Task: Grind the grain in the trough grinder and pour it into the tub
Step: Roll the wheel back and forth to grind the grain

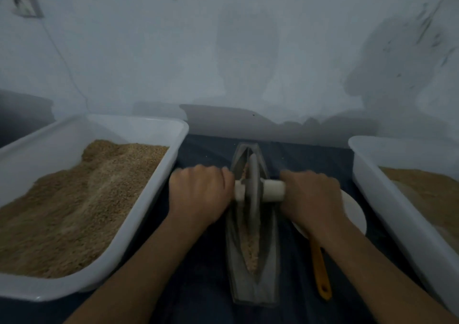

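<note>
Your left hand (198,194) is fisted tight round the left end of the white axle (273,190), your right hand (310,197) fisted round the right end, both closed fully on it, with the grey grinding wheel (253,189) upright between them in the groove of the trough grinder (253,227). Grain (250,244) lies along the groove, mostly on your near side of the wheel, some beyond it. Trough sits on the dark-covered desk (198,274) between two white tubs: left tub (139,224) well filled with tan grain or meal, right tub (387,199) partly filled; cannot tell from here which one takes the pour. Risks, judging from this: push unevenly on one end and the wheel tilts, rides up the groove wall and throws grain onto the cloth. Roll too far and the wheel shoves grain out over the pointed end. Trough looks loose on the cloth, so a hard stroke may slide it toward a tub. Your knuckles sit close to the trough rim, so a dipped hand could scrape. White dish (352,214) and orange-handled tool (321,269) lie just beside your right wrist; a wide elbow could knock them.
</note>
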`<state>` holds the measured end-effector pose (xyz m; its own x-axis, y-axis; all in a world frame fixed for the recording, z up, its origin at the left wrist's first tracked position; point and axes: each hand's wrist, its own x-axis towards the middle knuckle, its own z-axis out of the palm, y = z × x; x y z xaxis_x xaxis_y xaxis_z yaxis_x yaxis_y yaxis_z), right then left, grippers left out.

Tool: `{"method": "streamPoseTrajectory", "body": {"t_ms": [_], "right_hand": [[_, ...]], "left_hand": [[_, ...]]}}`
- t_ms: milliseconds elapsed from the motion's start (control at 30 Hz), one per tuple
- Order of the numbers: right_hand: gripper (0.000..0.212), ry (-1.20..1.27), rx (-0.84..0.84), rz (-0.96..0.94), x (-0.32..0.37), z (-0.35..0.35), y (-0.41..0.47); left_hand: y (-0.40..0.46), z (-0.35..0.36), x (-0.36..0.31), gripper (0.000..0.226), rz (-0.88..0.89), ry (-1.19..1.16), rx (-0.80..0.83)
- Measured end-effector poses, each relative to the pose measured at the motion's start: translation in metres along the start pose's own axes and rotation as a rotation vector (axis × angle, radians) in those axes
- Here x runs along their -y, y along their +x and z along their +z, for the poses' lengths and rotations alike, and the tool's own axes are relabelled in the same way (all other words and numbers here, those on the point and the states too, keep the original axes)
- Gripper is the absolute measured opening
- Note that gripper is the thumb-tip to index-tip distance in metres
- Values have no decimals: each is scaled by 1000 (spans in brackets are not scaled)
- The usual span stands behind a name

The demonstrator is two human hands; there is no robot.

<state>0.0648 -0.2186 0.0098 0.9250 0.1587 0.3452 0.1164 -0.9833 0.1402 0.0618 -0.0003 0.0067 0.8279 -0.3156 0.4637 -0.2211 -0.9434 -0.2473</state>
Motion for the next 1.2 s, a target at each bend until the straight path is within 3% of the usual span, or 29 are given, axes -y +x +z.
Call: {"method": "streamPoseTrajectory", "body": {"t_ms": [133,267,400,467,567,633,700,767,867,1000,1200], "right_hand": [[21,68,77,88,-1,10,49],[24,54,2,48,-3,10,20],[39,21,-154,-104,-4,-5,-45],[38,-7,-113,-127,-8,-8,-56],[31,-53,-34,-82,-5,-6,-36],[26,-43,-15,-30,-2,1,-3],[27,-48,12,0,-2,5,30],[30,-42,15,12,-1,6,51],[28,-28,-4,10,2,2,39],[33,-56,-88,-126,-4,-6,-23],[42,-119,-104,-175,-3,-8,-18]], "left_hand": [[53,9,4,58,-120,-10,16],[26,-1,-2,21,-79,12,38],[-39,-19,5,23,72,-8,-1],[-48,-27,7,35,74,-31,37],[-26,-22,1,71,46,-7,63],[3,3,2,73,-25,15,53],[29,17,5,69,-101,2,65],[44,23,6,45,-155,-32,12],[29,16,6,16,-93,-14,11],[-30,0,9,29,19,-40,-6],[-29,-4,4,57,-60,-52,38]]}}
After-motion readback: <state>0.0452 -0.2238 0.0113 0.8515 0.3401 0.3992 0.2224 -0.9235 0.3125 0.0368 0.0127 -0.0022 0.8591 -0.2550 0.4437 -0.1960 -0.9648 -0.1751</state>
